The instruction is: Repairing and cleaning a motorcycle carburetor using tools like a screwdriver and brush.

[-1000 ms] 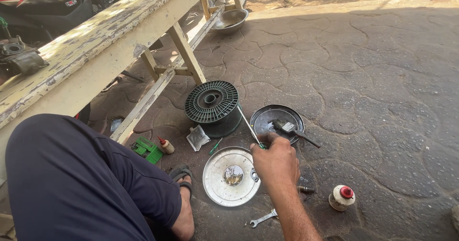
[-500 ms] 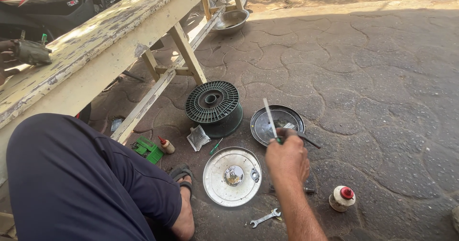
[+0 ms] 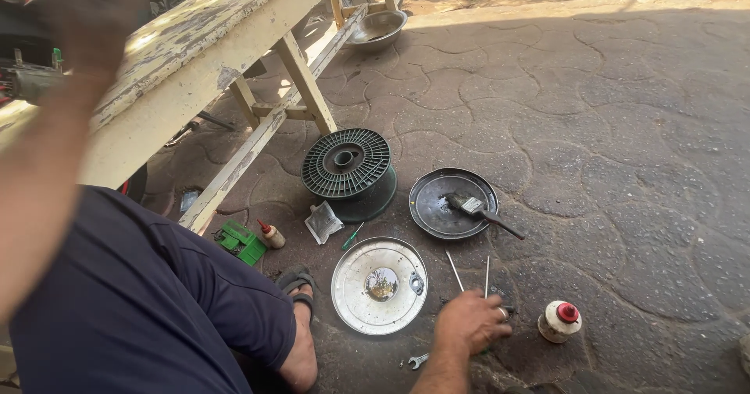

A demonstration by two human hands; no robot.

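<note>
The right hand [image 3: 469, 324] reaches down low with fingers curled closed, wrist bent; the left hand [image 3: 86, 19] is raised high and blurred, its forearm slanting down near the camera

At centre, a dark green ribbed spool [image 3: 347, 169] sits beside a black round pan [image 3: 434, 206]. Below them lies a silvery-white metal disc [image 3: 380, 285]. At lower right stands a cream bottle [image 3: 559, 321] with a red cap. A bright green box [image 3: 241, 242] lies left of centre. The bench [image 3: 203, 66] at upper left is cream with flaking, grey-mottled paint.

Dark navy trousers [image 3: 156, 300] (sandal [image 3: 298, 285], finger ring [image 3: 502, 313]).
</note>
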